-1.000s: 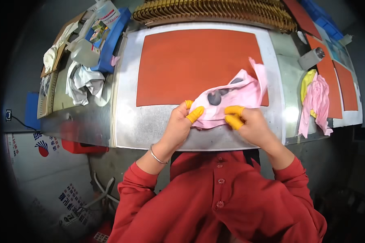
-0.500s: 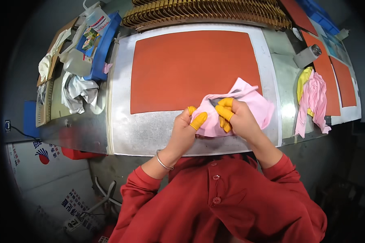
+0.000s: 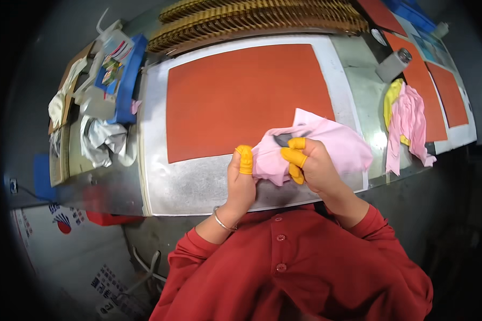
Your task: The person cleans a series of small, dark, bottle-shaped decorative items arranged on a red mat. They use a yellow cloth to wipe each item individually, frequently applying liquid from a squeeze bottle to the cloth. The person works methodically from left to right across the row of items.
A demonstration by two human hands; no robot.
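Observation:
A pink cloth [image 3: 337, 143] is bunched between my hands, above the near right part of an orange-red mat [image 3: 235, 101]. My left hand [image 3: 242, 179] is closed on the cloth's left edge, its thumb and a finger pressed together in yellow finger cots. On the other side my right hand [image 3: 320, 165] pinches the middle of the cloth, with several fingers in yellow cots. A dark grey patch [image 3: 281, 140] shows in the fold beside the right fingertips; I cannot tell what it is. The cloth's loose end spreads out behind the right hand.
A blue tray [image 3: 128, 91] with bottles stands at the left, a whitish crumpled cloth [image 3: 103, 140] before it. Brass-coloured slotted racks [image 3: 262, 20] line the back. To the right are a grey bottle [image 3: 394, 64] and another pink cloth [image 3: 409, 125] over a yellow one [image 3: 392, 104].
The view has tilted a little. My left thumb and finger have come together and turned upright at the cloth's edge. The cloth's loose end reaches further right.

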